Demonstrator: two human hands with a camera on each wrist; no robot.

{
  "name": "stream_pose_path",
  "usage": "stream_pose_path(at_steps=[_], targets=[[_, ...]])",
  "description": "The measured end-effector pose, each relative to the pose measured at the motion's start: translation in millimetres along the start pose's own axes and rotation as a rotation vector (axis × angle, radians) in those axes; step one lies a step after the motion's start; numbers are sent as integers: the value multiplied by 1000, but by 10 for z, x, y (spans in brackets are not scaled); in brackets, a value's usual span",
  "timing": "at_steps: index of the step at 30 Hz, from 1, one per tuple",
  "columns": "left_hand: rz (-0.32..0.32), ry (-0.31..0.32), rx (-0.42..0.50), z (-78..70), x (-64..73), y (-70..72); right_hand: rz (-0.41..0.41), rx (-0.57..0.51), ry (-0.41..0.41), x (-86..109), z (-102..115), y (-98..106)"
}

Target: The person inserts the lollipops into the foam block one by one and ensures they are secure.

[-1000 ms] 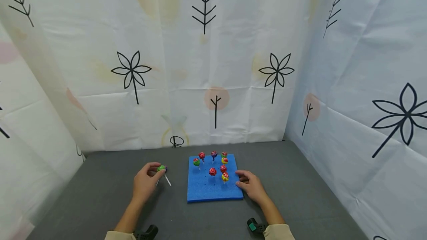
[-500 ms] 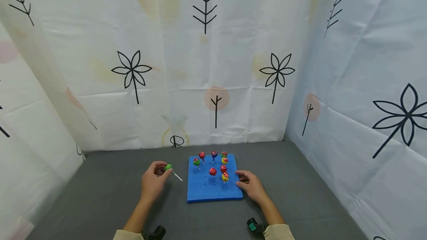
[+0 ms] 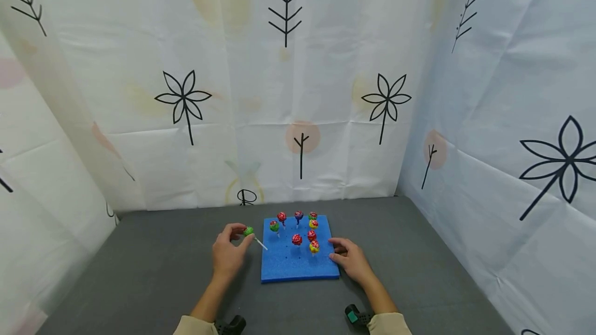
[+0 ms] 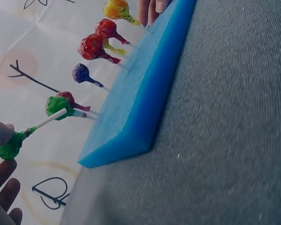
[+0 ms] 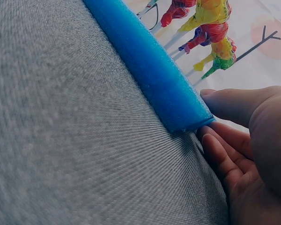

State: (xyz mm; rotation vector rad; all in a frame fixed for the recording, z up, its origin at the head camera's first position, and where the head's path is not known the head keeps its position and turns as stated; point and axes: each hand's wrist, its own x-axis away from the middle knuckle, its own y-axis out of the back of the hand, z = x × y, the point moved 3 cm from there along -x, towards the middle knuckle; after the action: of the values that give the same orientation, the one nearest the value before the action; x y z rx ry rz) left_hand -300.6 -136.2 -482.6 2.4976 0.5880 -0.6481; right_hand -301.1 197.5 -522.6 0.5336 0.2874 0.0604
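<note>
My left hand (image 3: 226, 256) pinches a green-wrapped lollipop (image 3: 249, 231) by its candy head, just left of the blue foam board (image 3: 298, 269). Its white stick slants down to the right, over the board's left edge in the head view. In the left wrist view the held lollipop (image 4: 10, 149) is partly hidden by the thumb. My right hand (image 3: 351, 260) holds the board's right edge; in the right wrist view the thumb (image 5: 225, 104) lies at the board's upper edge and the fingers at its lower corner. Several lollipops stand upright in the board, among them a red one (image 3: 296, 239).
The board lies on a grey cloth-covered table (image 3: 153, 268). Small holes show in the board's front part. Near the left hand, a green-and-red lollipop (image 3: 274, 226) stands at the board's left side. A patterned white curtain (image 3: 279, 92) rises behind and at both sides.
My left hand has moved right toward the board with the green lollipop, whose stick has swung to point rightward. A second stick seen beneath that hand earlier is no longer visible. The right hand stays put.
</note>
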Motion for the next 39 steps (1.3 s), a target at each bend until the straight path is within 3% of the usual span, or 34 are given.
stream_pose_path(at_steps=[12, 25, 39], targets=[[-27, -132, 67, -134, 41, -212, 1, -11, 11, -1, 0, 0], [-70, -161, -5, -189, 122, -433, 3, 7, 1, 5, 9, -3], [-37, -134, -117, -228, 213, -561, 4, -3, 5, 8, -6, -1]])
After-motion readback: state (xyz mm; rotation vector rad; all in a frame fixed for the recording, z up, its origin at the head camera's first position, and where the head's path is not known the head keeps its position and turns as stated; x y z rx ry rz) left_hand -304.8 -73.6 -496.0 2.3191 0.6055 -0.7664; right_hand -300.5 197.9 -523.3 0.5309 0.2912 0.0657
